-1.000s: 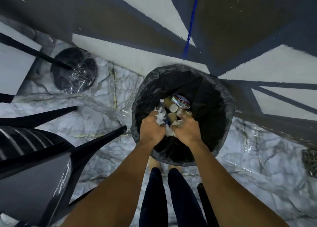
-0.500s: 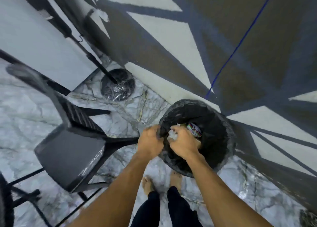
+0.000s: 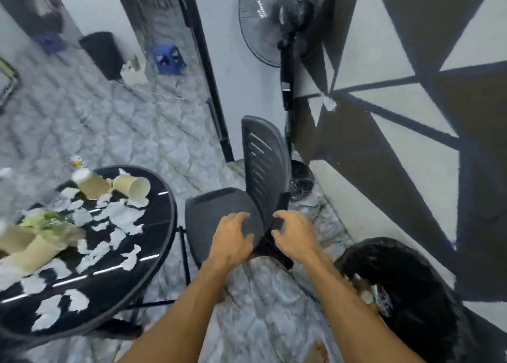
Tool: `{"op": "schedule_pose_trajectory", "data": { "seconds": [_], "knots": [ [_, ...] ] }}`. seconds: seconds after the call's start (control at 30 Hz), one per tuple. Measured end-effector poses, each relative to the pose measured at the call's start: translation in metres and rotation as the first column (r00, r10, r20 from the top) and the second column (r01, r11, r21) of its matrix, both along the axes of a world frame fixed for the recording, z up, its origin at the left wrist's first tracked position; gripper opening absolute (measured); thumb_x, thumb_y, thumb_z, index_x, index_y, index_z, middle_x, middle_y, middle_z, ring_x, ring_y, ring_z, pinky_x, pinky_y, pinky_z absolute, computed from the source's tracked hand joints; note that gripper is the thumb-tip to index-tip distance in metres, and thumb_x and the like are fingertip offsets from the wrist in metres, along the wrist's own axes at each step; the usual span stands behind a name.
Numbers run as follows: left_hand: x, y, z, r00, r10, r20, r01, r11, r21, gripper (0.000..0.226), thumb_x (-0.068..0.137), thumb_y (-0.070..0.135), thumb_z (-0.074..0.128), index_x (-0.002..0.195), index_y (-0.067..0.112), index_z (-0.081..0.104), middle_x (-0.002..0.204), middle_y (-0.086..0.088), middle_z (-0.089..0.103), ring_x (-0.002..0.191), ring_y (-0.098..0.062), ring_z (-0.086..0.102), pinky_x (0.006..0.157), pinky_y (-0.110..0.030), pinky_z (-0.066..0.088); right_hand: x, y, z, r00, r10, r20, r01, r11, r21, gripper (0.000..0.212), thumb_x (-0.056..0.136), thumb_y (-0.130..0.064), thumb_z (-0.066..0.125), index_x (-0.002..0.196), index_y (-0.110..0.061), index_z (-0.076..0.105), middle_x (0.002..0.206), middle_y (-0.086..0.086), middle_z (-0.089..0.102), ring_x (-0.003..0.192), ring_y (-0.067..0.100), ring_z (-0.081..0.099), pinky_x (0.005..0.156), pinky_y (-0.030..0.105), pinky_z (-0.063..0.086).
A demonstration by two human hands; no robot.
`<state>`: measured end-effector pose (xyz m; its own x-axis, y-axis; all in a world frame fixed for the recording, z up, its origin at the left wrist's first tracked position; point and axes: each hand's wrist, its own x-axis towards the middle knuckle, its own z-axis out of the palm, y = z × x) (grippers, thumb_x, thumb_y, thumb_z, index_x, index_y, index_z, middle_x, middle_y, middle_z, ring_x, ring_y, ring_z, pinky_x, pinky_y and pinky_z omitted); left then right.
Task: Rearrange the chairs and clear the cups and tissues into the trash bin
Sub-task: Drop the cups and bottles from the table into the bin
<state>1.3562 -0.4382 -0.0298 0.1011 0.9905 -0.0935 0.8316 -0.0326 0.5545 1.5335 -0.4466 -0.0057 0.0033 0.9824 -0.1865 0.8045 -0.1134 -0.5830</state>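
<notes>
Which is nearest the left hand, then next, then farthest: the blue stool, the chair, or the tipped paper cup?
1. The chair, right under the left hand, at its fingers.
2. The tipped paper cup, on the round table to the left.
3. The blue stool, far back on the floor.

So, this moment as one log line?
left hand: grips chair seat | right hand: at chair, grip unclear | cups, tissues: on table
</notes>
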Motion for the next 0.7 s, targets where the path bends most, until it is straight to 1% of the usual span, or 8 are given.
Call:
{"op": "schedule_pose_trajectory", "data": {
  "seconds": [0.13,0.23,0.33,0.43,0.5,0.57,0.63,0.7],
  "knots": [
    [-0.107,-0.027,0.017,0.984,0.176,0.024,-0.176,0.984,0.018,0.056,0.085,0.027,0.069,0.137,0.017,0.052,0.133,-0.001,0.055,0.128,-0.021,0.044,0.106,-0.033,0.039,-0.108,0.004,0.014,0.982,0.19,0.004,-0.19,0.981,0.042,0.045,0.09,-0.03,0.065,0.134,-0.025,0.054,0.136,-0.005,0.054,0.131,0.017,0.043,0.103,0.034,0.039],
    [-0.178,-0.046,0.026,0.949,0.311,0.049,-0.312,0.95,0.016,0.053,0.077,0.033,0.063,0.128,0.021,0.058,0.124,0.001,0.06,0.122,-0.023,0.051,0.1,-0.038,0.047,-0.181,0.006,0.021,0.936,0.352,0.017,-0.352,0.935,0.048,0.046,0.09,-0.03,0.065,0.135,-0.026,0.054,0.137,-0.004,0.054,0.131,0.017,0.044,0.102,0.033,0.04],
    [-0.232,-0.064,0.033,0.897,0.437,0.062,-0.438,0.899,0.003,0.058,0.079,0.03,0.063,0.136,0.021,0.053,0.136,0.0,0.053,0.13,-0.019,0.043,0.108,-0.038,0.041,-0.24,0.011,0.029,0.882,0.472,0.008,-0.471,0.88,0.06,0.044,0.089,-0.025,0.065,0.133,-0.024,0.057,0.134,-0.001,0.056,0.129,0.02,0.046,0.102,0.034,0.04],
    [-0.272,-0.072,0.03,0.84,0.532,0.102,-0.534,0.846,-0.016,0.057,0.08,0.03,0.065,0.136,0.02,0.055,0.135,0.0,0.055,0.124,-0.017,0.051,0.108,-0.036,0.043,-0.286,0.018,0.033,0.832,0.555,-0.002,-0.554,0.83,0.058,0.046,0.087,-0.026,0.066,0.132,-0.023,0.058,0.133,-0.002,0.057,0.129,0.02,0.046,0.105,0.035,0.039],
    [-0.29,-0.072,0.027,0.811,0.574,0.114,-0.575,0.818,-0.032,0.053,0.081,0.029,0.068,0.133,0.021,0.057,0.132,0.001,0.057,0.119,-0.015,0.055,0.106,-0.03,0.043,-0.31,0.026,0.033,0.805,0.593,-0.014,-0.592,0.804,0.052,0.038,0.085,-0.024,0.066,0.123,-0.021,0.063,0.126,-0.001,0.061,0.122,0.022,0.052,0.1,0.038,0.044],
    [-0.307,-0.07,0.025,0.792,0.604,0.09,-0.605,0.796,-0.028,0.05,0.084,0.028,0.07,0.131,0.02,0.058,0.13,0.002,0.056,0.123,-0.015,0.049,0.104,-0.024,0.037,-0.33,0.037,0.03,0.781,0.624,-0.028,-0.622,0.781,0.049,0.033,0.085,-0.023,0.066,0.117,-0.02,0.065,0.122,0.0,0.064,0.118,0.022,0.055,0.097,0.038,0.046],
    [-0.324,-0.064,0.021,0.762,0.643,0.071,-0.643,0.765,-0.028,0.052,0.086,0.03,0.071,0.134,0.022,0.055,0.134,0.004,0.054,0.13,-0.014,0.043,0.106,-0.024,0.033,-0.35,0.053,0.023,0.752,0.657,-0.044,-0.656,0.754,0.047,0.039,0.085,-0.026,0.066,0.123,-0.021,0.063,0.125,-0.002,0.062,0.121,0.02,0.053,0.099,0.035,0.045],
    [-0.339,-0.06,0.018,0.716,0.696,0.058,-0.695,0.718,-0.042,0.053,0.086,0.031,0.07,0.136,0.023,0.054,0.137,0.004,0.054,0.131,-0.013,0.042,0.109,-0.026,0.033,-0.371,0.067,0.017,0.717,0.695,-0.063,-0.693,0.719,0.044,0.043,0.084,-0.03,0.067,0.126,-0.024,0.061,0.125,-0.003,0.062,0.121,0.018,0.054,0.1,0.035,0.045]
  ]
}}
